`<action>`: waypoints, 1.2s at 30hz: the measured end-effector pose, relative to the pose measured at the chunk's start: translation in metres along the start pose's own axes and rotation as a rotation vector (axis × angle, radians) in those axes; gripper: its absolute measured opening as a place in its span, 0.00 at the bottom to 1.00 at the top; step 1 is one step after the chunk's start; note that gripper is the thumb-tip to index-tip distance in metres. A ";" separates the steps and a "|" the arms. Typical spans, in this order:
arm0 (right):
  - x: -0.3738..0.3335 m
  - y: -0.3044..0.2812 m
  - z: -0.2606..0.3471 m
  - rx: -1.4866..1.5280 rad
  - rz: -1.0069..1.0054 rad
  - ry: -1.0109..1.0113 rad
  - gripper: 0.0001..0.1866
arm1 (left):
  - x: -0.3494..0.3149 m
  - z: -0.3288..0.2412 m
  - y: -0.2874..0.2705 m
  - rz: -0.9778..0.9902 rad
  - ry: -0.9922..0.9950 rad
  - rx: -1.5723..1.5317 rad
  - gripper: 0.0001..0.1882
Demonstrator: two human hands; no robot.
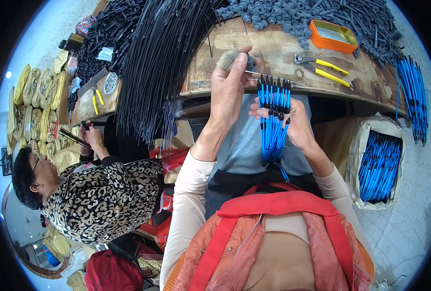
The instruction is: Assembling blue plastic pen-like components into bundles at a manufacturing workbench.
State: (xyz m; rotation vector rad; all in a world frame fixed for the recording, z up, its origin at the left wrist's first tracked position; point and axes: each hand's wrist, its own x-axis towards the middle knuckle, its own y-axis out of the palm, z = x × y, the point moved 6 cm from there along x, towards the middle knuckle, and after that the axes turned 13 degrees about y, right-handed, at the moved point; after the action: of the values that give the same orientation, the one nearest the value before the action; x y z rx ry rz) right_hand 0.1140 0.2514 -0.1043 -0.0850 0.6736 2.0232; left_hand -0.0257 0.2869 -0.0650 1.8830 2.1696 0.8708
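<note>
My right hand [298, 120] is wrapped round a bundle of blue tubes with black end fittings [272, 140]. The tubes hang over my lap with their upper tips fanned out in a row. Close to those tips, at the table's near edge, my left hand [229, 77] is closed, thumb against fingers. Beige cloth wraps [226, 59] cover part of its fingers. A thin wire [253, 72] runs from it toward the black tips. Small dark grey pieces sit by its fingertips, partly hidden.
Across the wooden table [278, 48] lie yellow-handled pliers [322, 68], an orange tin [333, 38], piled grey fittings [273, 14] and long black rods [152, 63]. At right, blue tubes fill a sack [378, 165]. A co-worker [99, 199] sits at left holding dark rods.
</note>
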 end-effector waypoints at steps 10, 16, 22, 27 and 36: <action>0.003 -0.002 0.001 -0.035 0.021 -0.020 0.18 | 0.003 0.013 -0.001 0.030 -0.143 -0.253 0.22; 0.000 -0.003 0.005 -0.053 0.011 -0.025 0.18 | 0.004 0.016 -0.018 0.077 -0.169 -0.339 0.21; 0.004 -0.004 0.004 -0.043 0.028 -0.030 0.20 | -0.002 0.025 -0.020 0.078 -0.197 -0.258 0.15; 0.004 -0.003 0.006 -0.046 0.035 -0.034 0.20 | -0.004 0.028 -0.021 0.073 -0.219 -0.280 0.13; 0.003 -0.004 0.005 -0.039 0.044 -0.036 0.21 | -0.004 0.026 -0.016 0.069 -0.216 -0.328 0.16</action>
State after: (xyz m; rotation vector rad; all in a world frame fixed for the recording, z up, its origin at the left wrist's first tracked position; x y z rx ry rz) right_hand 0.1162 0.2580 -0.1024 -0.0572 0.6191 2.0753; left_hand -0.0265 0.2905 -0.0953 1.8023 1.7275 0.9217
